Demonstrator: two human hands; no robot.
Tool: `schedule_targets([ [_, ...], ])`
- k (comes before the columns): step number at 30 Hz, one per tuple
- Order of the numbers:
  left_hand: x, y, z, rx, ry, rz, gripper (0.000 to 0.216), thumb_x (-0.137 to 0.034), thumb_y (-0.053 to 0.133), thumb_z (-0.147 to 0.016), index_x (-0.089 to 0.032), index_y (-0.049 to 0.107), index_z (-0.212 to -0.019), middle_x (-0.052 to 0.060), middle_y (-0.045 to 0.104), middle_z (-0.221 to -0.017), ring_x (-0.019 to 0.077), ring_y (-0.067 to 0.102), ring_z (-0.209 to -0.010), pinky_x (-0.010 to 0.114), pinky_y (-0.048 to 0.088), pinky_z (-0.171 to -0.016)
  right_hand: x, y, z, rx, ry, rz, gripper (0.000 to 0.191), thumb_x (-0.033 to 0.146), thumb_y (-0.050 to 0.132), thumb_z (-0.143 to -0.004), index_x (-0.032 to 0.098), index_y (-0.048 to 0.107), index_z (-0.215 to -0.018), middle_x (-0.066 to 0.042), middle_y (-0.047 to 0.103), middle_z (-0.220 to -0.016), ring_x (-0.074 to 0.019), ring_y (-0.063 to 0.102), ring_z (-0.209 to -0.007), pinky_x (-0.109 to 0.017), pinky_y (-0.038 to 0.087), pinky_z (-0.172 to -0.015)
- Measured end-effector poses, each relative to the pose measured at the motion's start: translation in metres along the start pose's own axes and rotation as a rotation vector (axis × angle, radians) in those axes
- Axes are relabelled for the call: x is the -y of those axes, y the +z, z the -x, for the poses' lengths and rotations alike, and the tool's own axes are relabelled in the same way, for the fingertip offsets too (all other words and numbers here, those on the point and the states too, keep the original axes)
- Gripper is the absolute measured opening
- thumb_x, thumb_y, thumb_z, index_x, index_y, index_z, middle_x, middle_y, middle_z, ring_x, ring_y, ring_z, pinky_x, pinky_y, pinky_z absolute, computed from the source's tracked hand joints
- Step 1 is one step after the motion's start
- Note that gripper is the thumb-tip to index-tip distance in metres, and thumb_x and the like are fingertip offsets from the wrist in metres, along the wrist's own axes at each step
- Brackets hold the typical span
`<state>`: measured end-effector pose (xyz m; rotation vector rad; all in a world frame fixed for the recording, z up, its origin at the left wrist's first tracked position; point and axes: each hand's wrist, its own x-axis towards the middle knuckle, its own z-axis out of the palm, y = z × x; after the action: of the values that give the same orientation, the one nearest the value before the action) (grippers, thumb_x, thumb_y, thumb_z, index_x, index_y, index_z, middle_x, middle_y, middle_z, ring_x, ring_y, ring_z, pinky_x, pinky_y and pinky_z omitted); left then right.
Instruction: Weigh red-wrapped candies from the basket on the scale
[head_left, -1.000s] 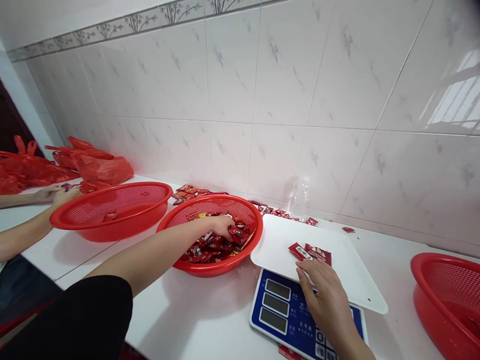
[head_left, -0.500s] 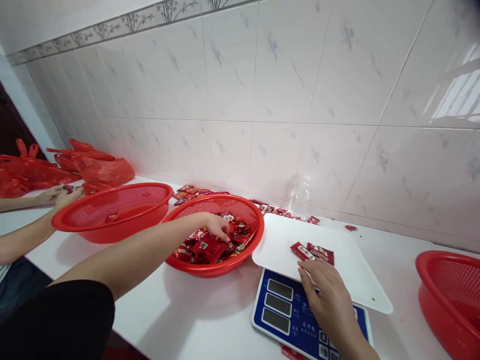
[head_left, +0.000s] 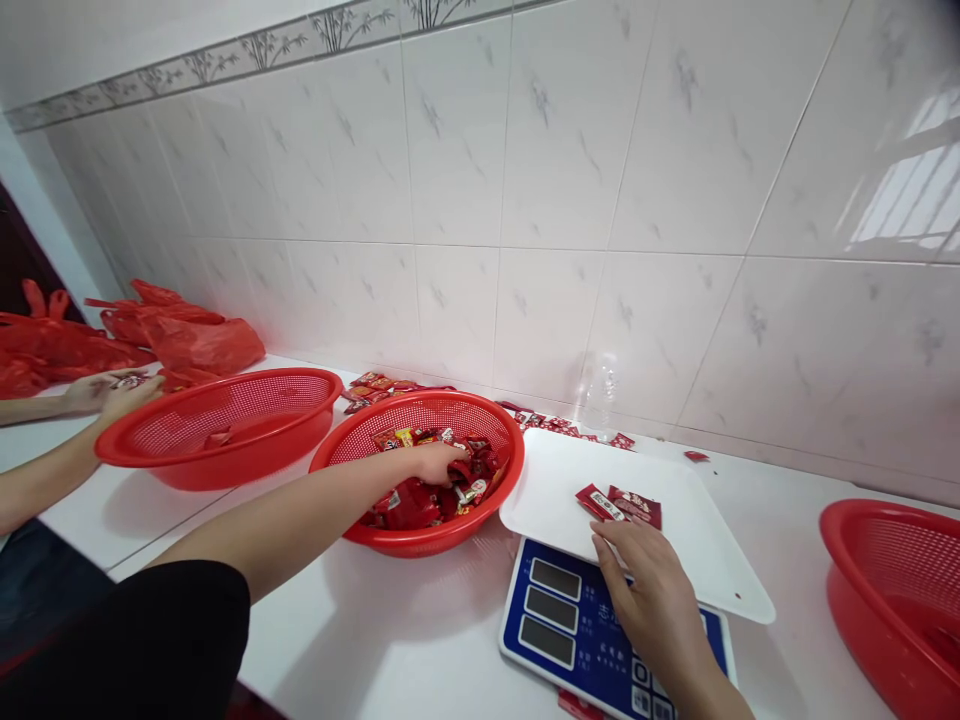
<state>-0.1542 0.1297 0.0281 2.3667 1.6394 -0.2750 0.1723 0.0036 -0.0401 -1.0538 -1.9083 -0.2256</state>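
My left hand (head_left: 440, 464) reaches down into a red plastic basket (head_left: 420, 545) filled with small red packets (head_left: 411, 505). Its fingertips are sunk among the packets, so whether they grip any is hidden. At the near edge of a white tray (head_left: 697, 530) lies my right hand (head_left: 645, 575), fingers stretched out and holding nothing. Two small red packets (head_left: 635, 506) rest on this tray just beyond its fingertips. Under the tray and right hand is a digital scale (head_left: 551, 625) with a blue panel and three grey displays.
An oval red basket (head_left: 225, 470) stands left, another red basket (head_left: 885, 610) right. Loose packets (head_left: 382, 385) and a clear plastic bottle (head_left: 600, 390) line the wall. A co-worker's hands (head_left: 124, 392) hold something small near red plastic bags (head_left: 187, 335).
My left hand has pushed deeper into the basket and slightly right, shifting the packets; yellow and pale ones show now. My right hand has stayed at the tray's edge.
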Motion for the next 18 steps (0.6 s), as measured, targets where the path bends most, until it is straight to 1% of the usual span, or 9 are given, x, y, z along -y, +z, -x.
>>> schedule_targets([
  [3,0.004,-0.019,0.004,0.004,0.013,0.041,0.047,-0.035,0.067,-0.066,-0.023,0.060,-0.112,0.006,0.064,-0.112,0.0264,0.059,-0.098,0.032,0.045,-0.083,0.000,0.000,0.000,-0.004,-0.001,-0.009,0.014,0.025,0.050,-0.091,0.022,0.060,-0.101,-0.005,0.069,-0.097,-0.0214,0.062,-0.091,-0.043,0.043,-0.088],
  [5,0.009,-0.031,0.008,0.002,0.004,0.076,0.047,-0.043,0.066,-0.067,-0.021,0.061,-0.108,0.007,0.064,-0.111,0.0259,0.059,-0.096,0.032,0.046,-0.081,0.000,0.000,0.000,-0.001,-0.003,-0.016,0.014,0.025,0.050,-0.091,0.022,0.060,-0.101,-0.005,0.069,-0.096,-0.0213,0.062,-0.091,-0.043,0.043,-0.089],
  [8,0.017,-0.043,0.015,0.001,-0.039,0.140,0.051,-0.050,0.062,-0.069,-0.019,0.059,-0.109,0.009,0.063,-0.109,0.0244,0.060,-0.090,0.030,0.047,-0.075,0.000,0.000,-0.001,0.015,0.001,-0.025,0.014,0.025,0.049,-0.091,0.021,0.060,-0.100,-0.005,0.069,-0.095,-0.0215,0.062,-0.091,-0.043,0.042,-0.090],
  [11,0.023,-0.050,0.020,-0.003,-0.093,0.206,0.054,-0.056,0.057,-0.071,-0.018,0.059,-0.110,0.010,0.063,-0.105,0.0234,0.060,-0.084,0.028,0.046,-0.067,-0.001,0.001,-0.001,0.014,0.008,-0.028,0.014,0.026,0.049,-0.091,0.021,0.060,-0.099,-0.005,0.069,-0.093,-0.0217,0.063,-0.089,-0.043,0.043,-0.089],
  [15,0.025,-0.055,0.025,-0.018,-0.130,0.280,0.055,-0.063,0.055,-0.069,-0.017,0.062,-0.099,0.009,0.065,-0.097,0.0237,0.058,-0.084,0.028,0.044,-0.068,-0.001,0.001,0.000,0.016,0.013,-0.028,0.015,0.027,0.049,-0.091,0.021,0.060,-0.099,-0.005,0.069,-0.093,-0.0221,0.062,-0.090,-0.043,0.043,-0.088],
  [18,0.025,-0.057,0.027,-0.016,-0.135,0.334,0.053,-0.064,0.057,-0.067,-0.018,0.063,-0.093,0.007,0.064,-0.092,0.0231,0.057,-0.084,0.028,0.043,-0.068,0.000,0.000,0.000,0.017,0.018,-0.032,0.014,0.027,0.050,-0.091,0.021,0.060,-0.099,-0.004,0.069,-0.094,-0.0220,0.062,-0.091,-0.043,0.043,-0.088],
])
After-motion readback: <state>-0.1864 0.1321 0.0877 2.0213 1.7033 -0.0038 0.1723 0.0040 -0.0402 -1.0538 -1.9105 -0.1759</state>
